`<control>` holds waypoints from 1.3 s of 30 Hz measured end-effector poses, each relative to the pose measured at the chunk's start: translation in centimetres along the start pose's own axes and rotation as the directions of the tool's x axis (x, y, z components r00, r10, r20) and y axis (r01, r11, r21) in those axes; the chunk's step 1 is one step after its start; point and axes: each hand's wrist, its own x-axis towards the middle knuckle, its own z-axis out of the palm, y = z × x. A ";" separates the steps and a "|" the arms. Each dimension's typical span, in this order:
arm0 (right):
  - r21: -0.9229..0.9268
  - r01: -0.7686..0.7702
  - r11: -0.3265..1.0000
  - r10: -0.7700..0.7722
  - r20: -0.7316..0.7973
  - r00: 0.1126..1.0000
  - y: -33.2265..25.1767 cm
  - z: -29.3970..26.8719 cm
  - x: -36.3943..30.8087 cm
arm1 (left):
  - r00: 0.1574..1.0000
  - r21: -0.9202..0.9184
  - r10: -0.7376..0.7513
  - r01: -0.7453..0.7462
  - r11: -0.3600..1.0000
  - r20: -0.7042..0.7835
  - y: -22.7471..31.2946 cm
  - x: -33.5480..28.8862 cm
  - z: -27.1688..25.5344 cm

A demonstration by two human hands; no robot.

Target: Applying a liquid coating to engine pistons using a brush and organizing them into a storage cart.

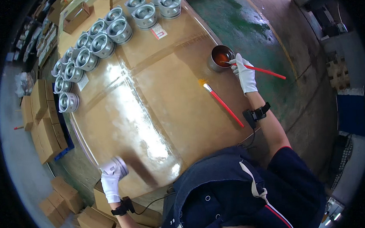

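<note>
Head view: left hand [110,186] curled on a blurred piston [122,166] by the surface's [178,102] near-left edge; right hand [244,75] closed around a brush [267,72], tip at the cup [213,64]. Risks: loose grip drops piston; brush knock spills cup.

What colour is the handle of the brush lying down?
The handle is red, clearest in the head view.

On your tabletop [182,94], pistons [102,45] stand in rows at the far left; a cup [213,64] stands by the right edge, a paintbrush [225,107] lying nearer you. Cartons [48,138] sit beyond the left edge.
</note>
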 end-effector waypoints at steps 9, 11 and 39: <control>0.078 0.210 0.975 -0.222 0.233 0.947 -6.2 5.2 -9.1 | 0.949 -0.970 0.302 0.016 0.244 0.092 17.0 -1.7 7.7; 0.108 0.147 0.983 -0.173 0.299 0.938 -7.4 7.6 -12.5 | 0.934 -0.976 0.295 0.167 0.143 0.203 17.7 -1.0 10.6; -0.045 0.845 0.533 -0.543 0.748 0.383 -6.3 12.5 -17.5 | 0.894 -0.785 0.292 0.097 0.612 0.339 19.5 -0.9 10.0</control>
